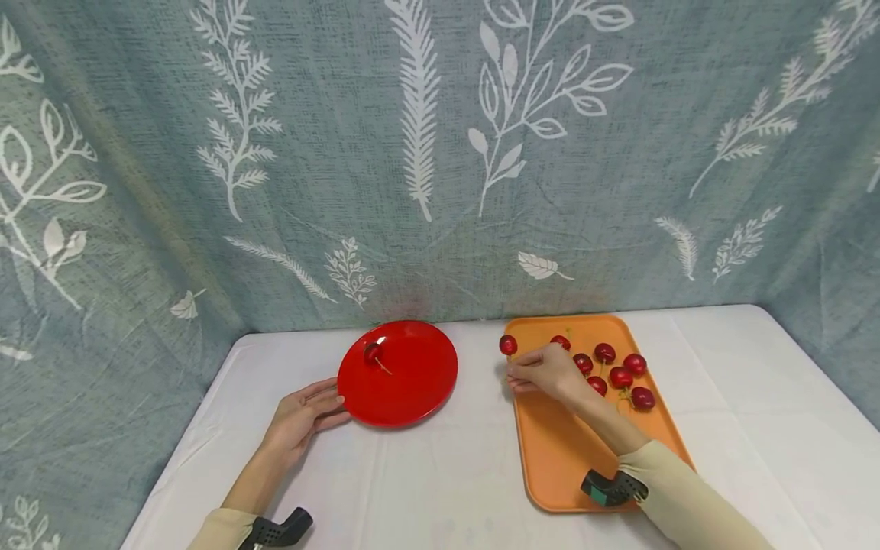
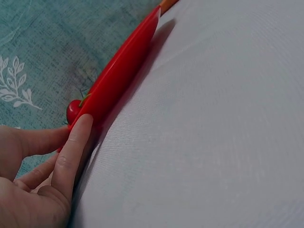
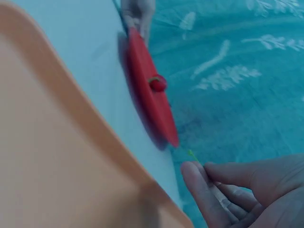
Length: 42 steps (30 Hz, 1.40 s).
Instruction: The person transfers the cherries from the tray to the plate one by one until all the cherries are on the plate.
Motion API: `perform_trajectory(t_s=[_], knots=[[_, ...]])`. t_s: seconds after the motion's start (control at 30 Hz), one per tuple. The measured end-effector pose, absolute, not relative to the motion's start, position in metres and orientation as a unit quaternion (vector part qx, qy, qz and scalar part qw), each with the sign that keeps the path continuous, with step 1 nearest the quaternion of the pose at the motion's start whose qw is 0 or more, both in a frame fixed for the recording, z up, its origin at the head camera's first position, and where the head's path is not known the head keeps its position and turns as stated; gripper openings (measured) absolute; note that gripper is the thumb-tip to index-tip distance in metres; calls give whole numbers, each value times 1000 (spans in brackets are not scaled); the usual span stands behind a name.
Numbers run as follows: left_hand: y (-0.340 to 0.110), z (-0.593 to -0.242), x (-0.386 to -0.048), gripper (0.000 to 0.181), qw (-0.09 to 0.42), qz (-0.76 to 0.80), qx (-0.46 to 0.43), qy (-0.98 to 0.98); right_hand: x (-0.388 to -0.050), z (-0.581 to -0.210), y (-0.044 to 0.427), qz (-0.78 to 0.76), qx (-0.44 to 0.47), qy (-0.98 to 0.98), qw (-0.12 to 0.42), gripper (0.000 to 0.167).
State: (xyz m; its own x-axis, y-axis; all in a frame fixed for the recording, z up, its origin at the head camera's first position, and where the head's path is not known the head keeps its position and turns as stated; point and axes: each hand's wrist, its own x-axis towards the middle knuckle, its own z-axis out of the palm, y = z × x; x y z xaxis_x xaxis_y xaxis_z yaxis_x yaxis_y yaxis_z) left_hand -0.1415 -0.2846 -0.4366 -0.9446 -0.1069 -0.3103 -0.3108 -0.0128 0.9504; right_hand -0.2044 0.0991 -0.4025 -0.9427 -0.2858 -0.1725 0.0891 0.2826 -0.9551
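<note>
At the left edge of a round red plate (image 1: 415,382), my left hand (image 1: 294,422) pinches the rim between thumb and fingers. One dark red cherry (image 1: 373,352) with its stem lies on that plate, toward the far left. My right hand (image 1: 552,373) is over the left side of an orange tray (image 1: 560,466) and pinches a cherry (image 1: 508,344) by its stem. In the right wrist view, the green stem tip (image 3: 191,153) pokes out from between thumb and finger, and the fruit itself is hidden. Several loose cherries (image 1: 621,377) lie in the tray's far half.
A white cloth (image 1: 461,473) covers the table under plate and tray. Behind the table hangs a grey-green curtain (image 1: 330,191) with white leaf prints, close to the far rims of both. A strip of tablecloth separates plate and tray.
</note>
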Motion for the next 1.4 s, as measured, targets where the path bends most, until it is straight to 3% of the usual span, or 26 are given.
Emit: perform_trajectory(t_s=[0.37,0.83,1.07,1.4], knots=[[-285,-438,-141,55,71,695,-151,700,-214,-407,55,-581,-87,794,156,19],[-284,-436,-140,55,70,706,-152,689,-241,-404,-5,-628,-78,742,220,20],[-283,-438,-139,56,71,703,-148,692,-243,-417,-28,-592,-128,778,168,14],[-285,-438,-139,54,64,703,-140,694,-249,-426,-56,-576,-119,796,139,13]])
